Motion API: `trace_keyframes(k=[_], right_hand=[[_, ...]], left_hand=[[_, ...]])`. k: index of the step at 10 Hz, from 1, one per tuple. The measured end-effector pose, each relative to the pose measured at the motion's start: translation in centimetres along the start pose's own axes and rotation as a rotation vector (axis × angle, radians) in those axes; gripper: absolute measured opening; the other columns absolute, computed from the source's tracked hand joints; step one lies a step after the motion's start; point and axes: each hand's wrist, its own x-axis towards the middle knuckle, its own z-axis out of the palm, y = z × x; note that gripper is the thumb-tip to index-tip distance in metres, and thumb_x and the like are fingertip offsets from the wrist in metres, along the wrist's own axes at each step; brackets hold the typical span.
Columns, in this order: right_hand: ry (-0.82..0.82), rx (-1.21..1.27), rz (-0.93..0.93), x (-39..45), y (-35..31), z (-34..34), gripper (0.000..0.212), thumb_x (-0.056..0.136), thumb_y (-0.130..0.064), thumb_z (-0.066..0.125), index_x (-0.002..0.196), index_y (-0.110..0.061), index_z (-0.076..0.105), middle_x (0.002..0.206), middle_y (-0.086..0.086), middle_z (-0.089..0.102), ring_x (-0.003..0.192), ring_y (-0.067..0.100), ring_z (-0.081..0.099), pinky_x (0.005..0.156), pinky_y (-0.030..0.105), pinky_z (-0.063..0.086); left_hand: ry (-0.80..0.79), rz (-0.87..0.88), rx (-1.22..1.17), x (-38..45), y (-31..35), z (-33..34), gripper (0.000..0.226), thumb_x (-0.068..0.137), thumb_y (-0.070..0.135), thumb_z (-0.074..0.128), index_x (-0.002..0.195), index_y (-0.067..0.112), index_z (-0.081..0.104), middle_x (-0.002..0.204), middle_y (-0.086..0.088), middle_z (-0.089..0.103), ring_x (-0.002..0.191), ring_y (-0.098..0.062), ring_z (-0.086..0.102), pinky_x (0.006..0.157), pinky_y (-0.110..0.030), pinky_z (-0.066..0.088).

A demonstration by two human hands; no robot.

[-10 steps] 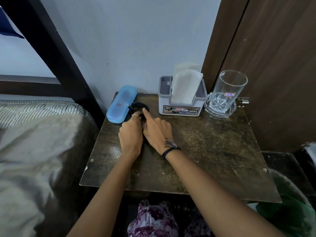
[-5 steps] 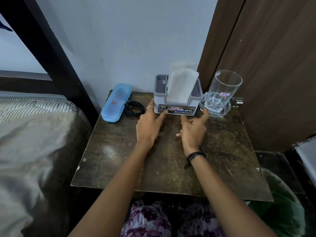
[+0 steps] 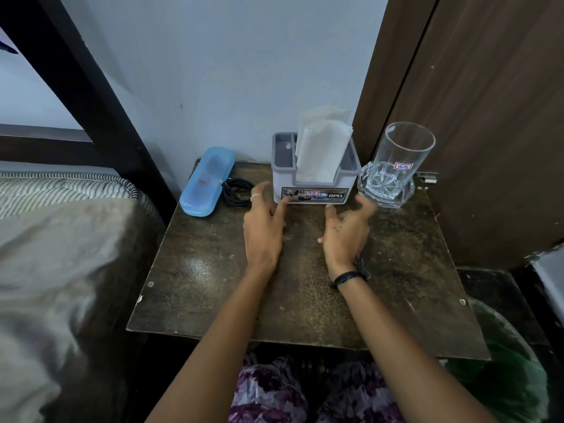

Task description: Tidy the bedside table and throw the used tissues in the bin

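A grey tissue holder [image 3: 314, 186] with white tissues [image 3: 322, 148] standing in it sits at the back of the dark bedside table [image 3: 213, 285]. My left hand [image 3: 264, 227] is open, its fingertips at the holder's front left corner. My right hand [image 3: 346, 232] is open too, fingers spread just in front of the holder's right corner and close to a clear glass [image 3: 396, 166]. Left of the holder lie a coiled black cable [image 3: 236, 192] and a blue case [image 3: 207, 180]. A bin with a green liner [image 3: 515, 370] stands below the table's right side.
A bed with a grey cover [image 3: 61, 270] borders the table on the left, under a black frame post [image 3: 82, 87]. A brown wooden door [image 3: 488, 117] stands right behind the glass. The wall is directly behind the table.
Both hands left the black cable and moved right to the front of the tissue holder. Over the last half second they barely shifted; the right fingers are blurred near the glass.
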Motion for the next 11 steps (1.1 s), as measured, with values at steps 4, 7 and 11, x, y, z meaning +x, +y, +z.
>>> trace_keyframes(k=[4,7,11], right_hand=[[-0.608,-0.397,-0.642,-4.4,-4.0,4.5,0.034,0.095,-0.028,0.046,0.128,-0.021,0.047,0.088,0.013,0.069,0.083,0.035,0.065,0.066,0.040,0.049],[-0.517,-0.618,-0.648,-2.5,-4.2,7.0,0.027,0.097,-0.017,0.038,0.121,-0.014,0.049,0.099,0.018,0.067,0.094,0.039,0.062,0.071,0.040,0.047],[-0.659,-0.536,-0.738,-3.6,-3.8,2.7,0.037,0.096,-0.022,0.039,0.132,-0.025,0.043,0.106,0.013,0.068,0.093,0.036,0.064,0.073,0.041,0.048]], left_hand=[[0.238,-0.268,0.094,-1.4,-1.7,-3.6,0.048,0.090,0.025,0.038,0.138,0.028,0.042,0.102,-0.013,0.069,0.090,-0.034,0.064,0.084,-0.048,0.051],[0.125,-0.230,0.219,1.5,-1.7,-3.2,0.045,0.087,0.027,0.039,0.132,0.030,0.048,0.102,-0.010,0.071,0.088,-0.034,0.066,0.086,-0.046,0.051],[0.002,-0.173,0.160,-1.9,-2.1,-4.1,0.038,0.091,0.023,0.043,0.129,0.025,0.046,0.102,-0.012,0.069,0.089,-0.033,0.066,0.082,-0.046,0.053]])
